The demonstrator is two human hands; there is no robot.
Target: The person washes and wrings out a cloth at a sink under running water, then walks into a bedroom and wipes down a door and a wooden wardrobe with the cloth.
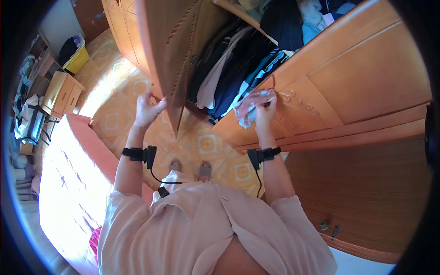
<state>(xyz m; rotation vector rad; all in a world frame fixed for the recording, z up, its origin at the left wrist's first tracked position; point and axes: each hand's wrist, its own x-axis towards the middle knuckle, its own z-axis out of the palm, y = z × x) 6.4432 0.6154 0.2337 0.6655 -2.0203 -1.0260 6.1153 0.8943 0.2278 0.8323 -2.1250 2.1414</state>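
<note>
A wardrobe stands in front of me with both doors swung out. My left hand (148, 110) is at the edge of the left wardrobe door (176, 59), thumb on one side and curled fingers on the other. A pink cloth with pale patches (252, 106) is bunched in my right hand (266, 114). That hand holds it against the carved right wardrobe door (316, 87), near its upper edge; part of the cloth hangs down. Dark and light clothes (229, 64) hang inside the wardrobe, between the doors.
More folded clothes (314, 20) fill the wardrobe's upper part. A bed (68, 183) with a pink side stands at my left. Beyond it are a small wooden cabinet (64, 94) and a yellow bin (78, 57). Tiled floor (208, 144) lies around my slippers.
</note>
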